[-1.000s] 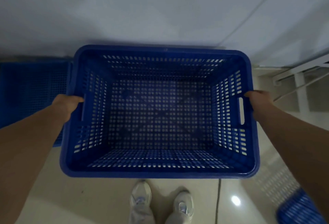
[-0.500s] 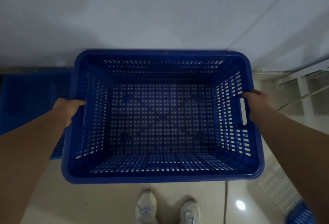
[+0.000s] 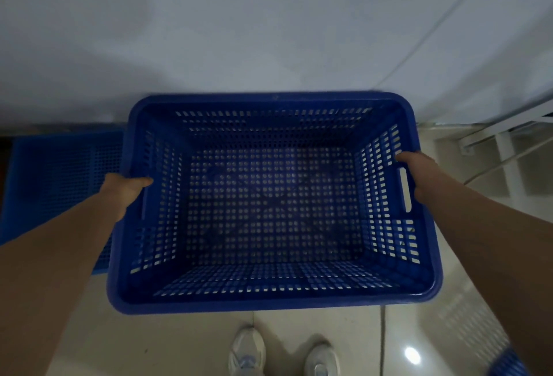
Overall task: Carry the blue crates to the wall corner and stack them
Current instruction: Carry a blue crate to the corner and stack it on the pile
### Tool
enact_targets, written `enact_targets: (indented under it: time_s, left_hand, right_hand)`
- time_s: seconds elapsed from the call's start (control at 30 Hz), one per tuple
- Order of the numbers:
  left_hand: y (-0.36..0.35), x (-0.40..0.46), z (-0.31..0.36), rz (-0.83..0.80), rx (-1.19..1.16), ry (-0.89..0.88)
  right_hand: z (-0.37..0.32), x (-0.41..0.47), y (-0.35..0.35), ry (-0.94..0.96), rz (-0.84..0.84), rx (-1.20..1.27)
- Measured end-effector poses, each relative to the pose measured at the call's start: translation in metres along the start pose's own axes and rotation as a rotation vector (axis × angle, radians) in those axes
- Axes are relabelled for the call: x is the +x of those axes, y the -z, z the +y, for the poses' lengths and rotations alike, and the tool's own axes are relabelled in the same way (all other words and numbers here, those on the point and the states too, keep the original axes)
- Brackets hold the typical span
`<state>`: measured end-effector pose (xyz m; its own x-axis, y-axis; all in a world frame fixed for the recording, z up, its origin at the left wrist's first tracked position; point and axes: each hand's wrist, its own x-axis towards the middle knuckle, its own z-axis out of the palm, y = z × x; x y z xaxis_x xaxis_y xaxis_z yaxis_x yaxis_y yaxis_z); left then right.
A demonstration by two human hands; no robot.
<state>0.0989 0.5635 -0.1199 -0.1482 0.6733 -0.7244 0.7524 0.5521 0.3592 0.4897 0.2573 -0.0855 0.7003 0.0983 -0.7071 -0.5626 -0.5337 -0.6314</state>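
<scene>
An empty blue perforated crate (image 3: pixel 272 298) hangs in front of me, held level above the floor, its far rim close to the white wall. My left hand (image 3: pixel 124 191) is shut on the crate's left rim by the handle slot. My right hand (image 3: pixel 419 172) grips the right rim beside the other slot. A second blue crate (image 3: pixel 59 178) stands on the floor to the left, against the wall, partly hidden by my left arm and the held crate.
The white wall (image 3: pixel 269 31) fills the top, with a corner seam (image 3: pixel 419 43) running up to the right. A white frame (image 3: pixel 505 148) stands at the right. My white shoes (image 3: pixel 248 351) are on the glossy tiles. A blue crate edge (image 3: pixel 508 365) shows at bottom right.
The crate has sunk lower in view and sits slightly nearer the wall. Both hands keep their grip on the rims.
</scene>
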Motion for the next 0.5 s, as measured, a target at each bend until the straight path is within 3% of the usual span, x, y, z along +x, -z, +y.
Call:
enact_targets:
  time_s: [0.17,0.5]
  left_hand:
    - [0.006,-0.016,0.002,-0.032,0.075,-0.069]
    - [-0.004,-0.126,0.034,0.001,0.279,-0.328]
  right_hand:
    - [-0.005,-0.014,-0.003,-0.021,-0.004,-0.035]
    - [-0.017,-0.099,-0.004,-0.046,-0.241,-0.25]
